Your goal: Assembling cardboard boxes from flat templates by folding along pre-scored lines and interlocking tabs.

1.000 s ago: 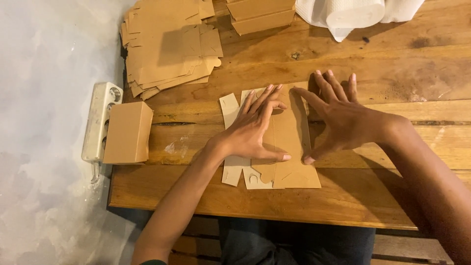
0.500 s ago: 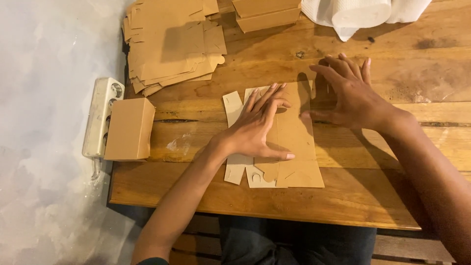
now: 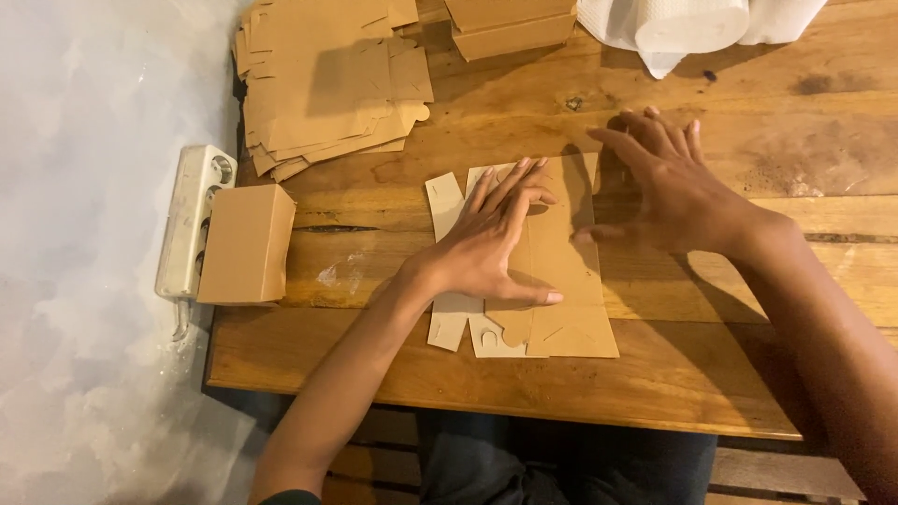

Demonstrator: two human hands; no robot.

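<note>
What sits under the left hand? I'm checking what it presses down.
The left hand lies flat on a die-cut brown cardboard sheet on the wooden table. Flaps show beside and below the palm; the part beneath the palm is covered. The right hand touches the sheet's right edge.

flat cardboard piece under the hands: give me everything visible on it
The flat cardboard blank is plain brown, die-cut, and lies flat on the wooden table near its front edge. Narrow flaps stick out on its left side, with curved tab cuts and small slits along the lower edge. A lengthwise crease runs down it. The left hand presses flat on its left half, fingers spread; the right hand rests at its upper right edge.
</note>
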